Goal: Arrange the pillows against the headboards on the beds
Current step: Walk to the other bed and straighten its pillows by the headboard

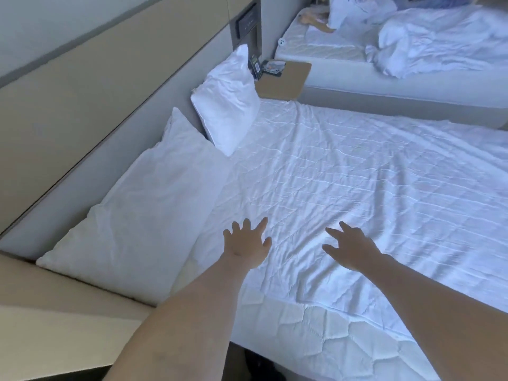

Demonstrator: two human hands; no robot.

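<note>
Two white pillows stand on the near bed [357, 188] against the grey headboard [90, 160]. The near pillow [143, 210] leans back against it at the bed's left end. The far pillow [228, 103] stands more upright beside it, by the nightstand. My left hand [247, 243] hovers with fingers spread just right of the near pillow, not touching it. My right hand [349, 248] is held out over the wrinkled sheet with fingers spread, holding nothing.
A tan nightstand [286, 81] with small dark items stands between the beds. The far bed [343, 70] carries a crumpled white duvet [439, 39] and a heap of linen near its head. A beige ledge [55, 303] runs at lower left.
</note>
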